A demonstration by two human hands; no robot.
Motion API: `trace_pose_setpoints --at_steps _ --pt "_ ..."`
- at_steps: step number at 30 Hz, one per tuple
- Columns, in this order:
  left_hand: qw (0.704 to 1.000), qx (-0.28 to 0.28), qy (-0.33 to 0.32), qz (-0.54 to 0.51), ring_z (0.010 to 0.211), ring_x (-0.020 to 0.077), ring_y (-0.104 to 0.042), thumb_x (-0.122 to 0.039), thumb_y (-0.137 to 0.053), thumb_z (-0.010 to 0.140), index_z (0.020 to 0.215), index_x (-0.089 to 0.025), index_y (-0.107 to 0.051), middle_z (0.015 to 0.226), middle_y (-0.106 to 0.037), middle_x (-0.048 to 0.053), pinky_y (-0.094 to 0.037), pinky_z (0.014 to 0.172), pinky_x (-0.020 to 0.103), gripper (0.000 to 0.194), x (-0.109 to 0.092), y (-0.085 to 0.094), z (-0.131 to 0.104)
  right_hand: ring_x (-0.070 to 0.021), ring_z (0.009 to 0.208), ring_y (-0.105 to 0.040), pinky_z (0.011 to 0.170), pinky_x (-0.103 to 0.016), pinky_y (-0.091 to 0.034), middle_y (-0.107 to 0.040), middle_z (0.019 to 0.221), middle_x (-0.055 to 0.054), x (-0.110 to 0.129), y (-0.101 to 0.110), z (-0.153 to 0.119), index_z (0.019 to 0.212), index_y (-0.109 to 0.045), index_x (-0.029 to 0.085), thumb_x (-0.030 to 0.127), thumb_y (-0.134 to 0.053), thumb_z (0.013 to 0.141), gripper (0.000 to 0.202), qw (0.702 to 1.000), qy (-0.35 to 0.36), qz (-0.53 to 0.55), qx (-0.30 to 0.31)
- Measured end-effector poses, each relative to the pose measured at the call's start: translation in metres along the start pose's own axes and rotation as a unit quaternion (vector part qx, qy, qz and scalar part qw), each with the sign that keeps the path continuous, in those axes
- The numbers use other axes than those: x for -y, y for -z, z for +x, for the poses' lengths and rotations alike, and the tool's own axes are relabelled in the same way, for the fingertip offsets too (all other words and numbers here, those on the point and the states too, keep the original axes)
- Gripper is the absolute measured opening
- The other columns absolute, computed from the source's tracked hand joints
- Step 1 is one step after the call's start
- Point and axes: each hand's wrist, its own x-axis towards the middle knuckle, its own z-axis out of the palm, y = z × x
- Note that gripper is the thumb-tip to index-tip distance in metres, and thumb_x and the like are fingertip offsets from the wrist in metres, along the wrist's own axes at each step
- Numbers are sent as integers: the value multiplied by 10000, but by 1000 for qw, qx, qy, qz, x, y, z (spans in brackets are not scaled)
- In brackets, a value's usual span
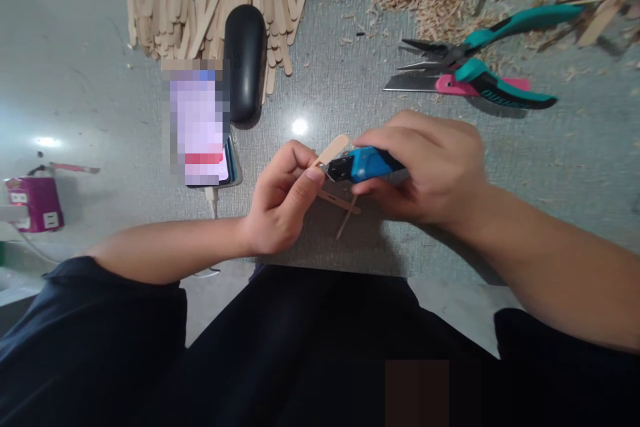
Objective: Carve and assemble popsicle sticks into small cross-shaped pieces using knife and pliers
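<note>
left hand (283,197): fingers pinch wooden craft stick (336,148), near-centre over surface (320,90) | right hand (435,167): fingers wrap blue utility knife (369,165), tip by stick | step: probably whittling | next: likely needs firm pinch, thumb clear

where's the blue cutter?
Head view, just right of centre: the blue cutter is in the right hand, tip beside the wooden stick in the left hand.
</note>
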Motion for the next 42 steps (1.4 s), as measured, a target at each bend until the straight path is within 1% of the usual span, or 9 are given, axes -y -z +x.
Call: trace_pose_setpoints --at_steps 8,12,17,21,22,26,31,36,42 --pt "1000 -13 19 -5 498 87 -274 -559 -665 1179 935 -266 -503 644 -360 -95 -288 514 270 414 2 0 0 -216 661 -597 599 -390 -432 -704 809 -57 -1 -2 3 1063 -771 249 814 -432 1167 667 996 58 7 -60" --pt "1000 -12 20 -4 500 84 -272 -564 -664 1179 929 -266 -493 647 -347 -94 -286 511 271 425 1 0 1 -221 683 -631 621 -384 -463 -726 837 -57 -2 -1 3 1098 -795 271 821 -396 1172 684 999 40 14 -28" --pt "999 -16 25 17 531 93 -314 -588 -659 1177 933 -263 -492 657 -371 -82 -306 530 282 439 2 1 0 -219 689 -644 617 -387 -462 -735 851 -65 -2 1 2 1132 -828 247 828 -431 1162 705 998 34 50 -15" --pt "1000 -2 30 1 541 91 -325 -554 -649 1188 938 -261 -485 675 -404 -71 -291 526 276 419 2 2 -2 -247 725 -680 657 -417 -502 -755 882 -77 -3 3 4 1155 -833 301 893 -354 1136 761 997 1 66 35" --pt "999 7 40 -11 533 89 -315 -557 -647 1188 941 -264 -476 673 -400 -73 -278 517 273 420 1 2 -2 -246 730 -686 661 -415 -507 -752 884 -70 -4 4 5 1162 -828 310 890 -349 1139 752 996 3 73 44" --pt "996 37 68 -41 525 84 -295 -587 -651 1179 943 -270 -443 687 -380 -76 -275 507 264 447 -2 2 -4 -217 706 -681 632 -380 -488 -733 852 -42 -6 5 7 1181 -820 291 813 -448 1168 641 990 56 131 24" --pt "997 69 24 -37 564 72 -370 -447 -601 1221 972 -256 -477 757 -421 -62 -330 545 242 337 -2 2 -2 -203 701 -665 633 -360 -482 -723 850 -35 -6 8 9 1172 -818 279 809 -436 1176 653 985 60 152 51" --pt "993 87 -61 -52 535 37 -362 -334 -583 1223 1018 -249 -512 779 -481 -76 -410 577 190 233 6 3 0 -190 734 -666 664 -331 -492 -732 877 -27 -8 6 11 1181 -822 256 756 -609 1144 546 975 90 203 12" --pt "991 95 -87 -46 531 47 -318 -302 -568 1226 1030 -254 -518 741 -383 -86 -313 524 177 207 10 5 2 -187 737 -663 666 -324 -499 -719 861 -19 -14 3 12 1165 -829 268 737 -642 1136 506 970 104 220 2"
